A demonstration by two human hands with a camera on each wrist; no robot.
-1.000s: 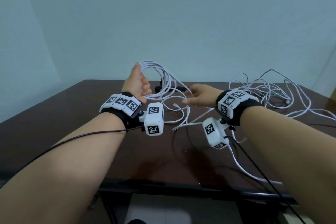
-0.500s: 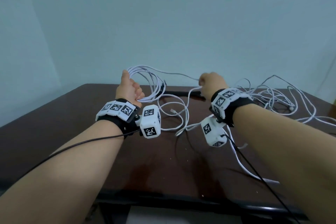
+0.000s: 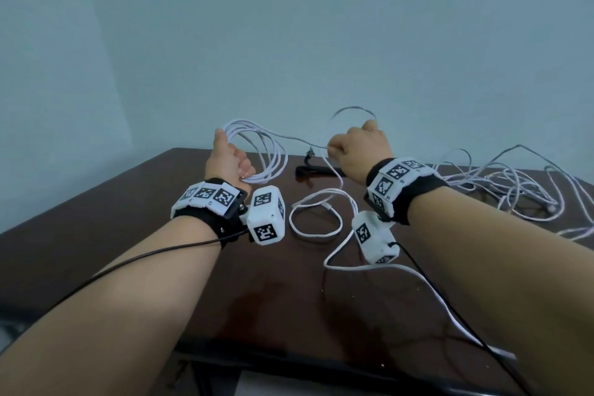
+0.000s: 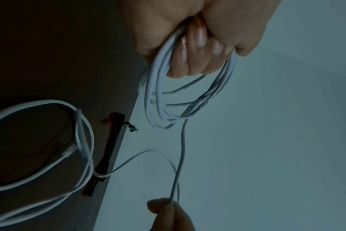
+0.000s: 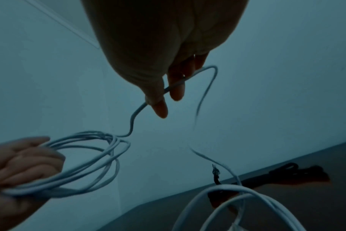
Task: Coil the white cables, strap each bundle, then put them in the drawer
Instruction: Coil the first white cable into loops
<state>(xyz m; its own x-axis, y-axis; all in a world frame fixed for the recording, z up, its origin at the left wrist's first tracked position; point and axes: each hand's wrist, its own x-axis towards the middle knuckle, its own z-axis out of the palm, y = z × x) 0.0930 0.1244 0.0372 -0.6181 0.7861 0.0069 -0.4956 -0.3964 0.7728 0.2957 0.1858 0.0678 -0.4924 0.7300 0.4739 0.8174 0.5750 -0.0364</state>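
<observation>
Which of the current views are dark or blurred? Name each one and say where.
Head view: evenly lit and mostly sharp; only the cable arc above the right hand is motion-smeared. Left wrist view: dim, the table nearly black, yet the coil in the left hand is readable. Right wrist view: darkest, the hand backlit, with the loose cable stretch streaked by motion.

A dark wooden table (image 3: 96, 235) stands against a pale blue-grey wall (image 3: 289, 26) — nothing more.

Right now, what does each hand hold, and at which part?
Left hand grips the coil at its near side. Right hand pinches the cable's free run leading from the coil.
</observation>
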